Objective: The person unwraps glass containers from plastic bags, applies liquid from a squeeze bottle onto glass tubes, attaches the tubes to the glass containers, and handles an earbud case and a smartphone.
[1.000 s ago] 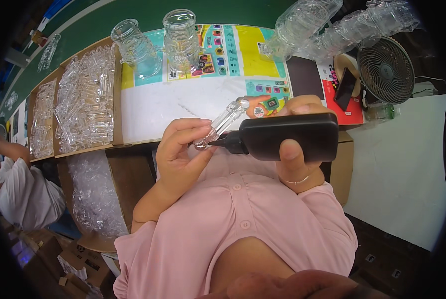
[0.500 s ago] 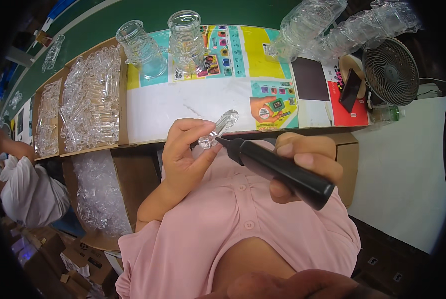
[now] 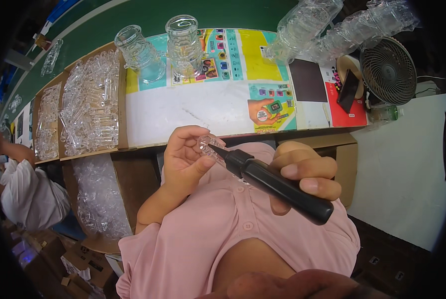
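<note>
Between the fingertips and thumb of my left hand is a small clear tubular piece, its round end facing up toward me. My right hand is wrapped round a black bottle with a tapered nozzle. The bottle lies tilted, nozzle toward the left hand. The dark nozzle tip is at the round end of the clear piece; whether it touches, I cannot tell. Much of the piece's length is hidden behind the nozzle and my thumb. Both hands are in front of the table's near edge.
Cardboard trays of clear tubular pieces sit at the left. Two larger clear vessels stand on the printed board. Bagged clear vessels, a phone and a fan are at the right. A co-worker's sleeve shows far left.
My left hand has turned the clear piece, which pointed up and away before; its round end now faces me. The bottle's nozzle has shifted slightly left and up to that end.
</note>
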The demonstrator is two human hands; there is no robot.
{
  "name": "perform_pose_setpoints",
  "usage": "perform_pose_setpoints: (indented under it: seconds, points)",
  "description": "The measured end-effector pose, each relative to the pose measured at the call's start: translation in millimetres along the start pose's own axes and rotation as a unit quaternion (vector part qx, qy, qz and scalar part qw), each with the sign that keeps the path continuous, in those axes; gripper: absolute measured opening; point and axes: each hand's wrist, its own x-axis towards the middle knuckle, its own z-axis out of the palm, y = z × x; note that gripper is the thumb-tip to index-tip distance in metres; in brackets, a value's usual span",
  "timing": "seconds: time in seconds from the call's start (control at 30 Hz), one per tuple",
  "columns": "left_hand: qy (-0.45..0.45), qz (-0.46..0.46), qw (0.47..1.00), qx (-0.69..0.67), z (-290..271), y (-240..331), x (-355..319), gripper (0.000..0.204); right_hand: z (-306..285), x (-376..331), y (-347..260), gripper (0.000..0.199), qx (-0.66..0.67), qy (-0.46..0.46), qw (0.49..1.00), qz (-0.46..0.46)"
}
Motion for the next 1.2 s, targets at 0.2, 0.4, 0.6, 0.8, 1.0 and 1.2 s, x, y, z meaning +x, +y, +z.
perform_pose_setpoints:
  seconds: [0.2,0.4,0.6,0.8,1.0,1.2]
  points:
    - [-0.004,-0.003,1.0,-0.011,-3,-1,1,0.046,0,1,4,0.046,0.007,-0.016,0.999,-0.031]
    - [0.018,0.013,0.999,0.032,0,2,-2,0.042,0,2,-1,0.044,-0.022,-0.037,0.999,-0.012]
    - [0.032,0.009,0.998,0.057,1,4,-1,0.04,-4,-2,-4,0.047,-0.02,-0.035,0.999,0.027]
    - [0.068,0.036,0.991,0.111,-1,0,-4,0.04,-13,-5,-6,0.054,-0.008,-0.061,0.996,0.066]
    - [0.057,0.048,0.987,0.14,-2,-3,3,0.039,-16,-9,0,0.053,-0.017,-0.022,0.99,0.136]
    - [0.05,0.085,0.983,0.155,-13,-14,10,0.039,9,-10,26,0.038,0.095,0.205,0.888,0.401]
